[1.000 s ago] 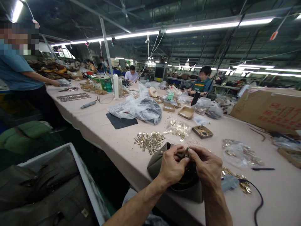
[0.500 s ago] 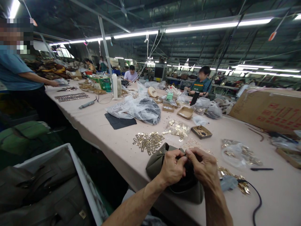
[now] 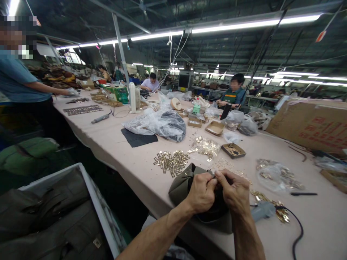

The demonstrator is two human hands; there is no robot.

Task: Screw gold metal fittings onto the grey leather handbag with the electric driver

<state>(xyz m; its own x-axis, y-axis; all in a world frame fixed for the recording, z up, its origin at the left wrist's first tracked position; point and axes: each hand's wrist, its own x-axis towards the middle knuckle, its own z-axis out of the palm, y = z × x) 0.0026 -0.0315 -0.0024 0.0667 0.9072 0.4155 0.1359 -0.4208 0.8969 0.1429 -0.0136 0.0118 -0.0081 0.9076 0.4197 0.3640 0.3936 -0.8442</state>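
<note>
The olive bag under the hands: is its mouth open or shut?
Open. The bag shows a dark lining between the left hand and right hand, which pinch its rim.

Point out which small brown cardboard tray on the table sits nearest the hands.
The dark-lined brown cardboard tray holding gold metal pieces, just past the right hand; the other trays lie farther back.

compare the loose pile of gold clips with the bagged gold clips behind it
The loose pile of gold clips lies bare on the table, spread flat; the bagged clips sit inside clear plastic, heaped and farther from the hands. Both are shiny gold metal, untouched.
</note>
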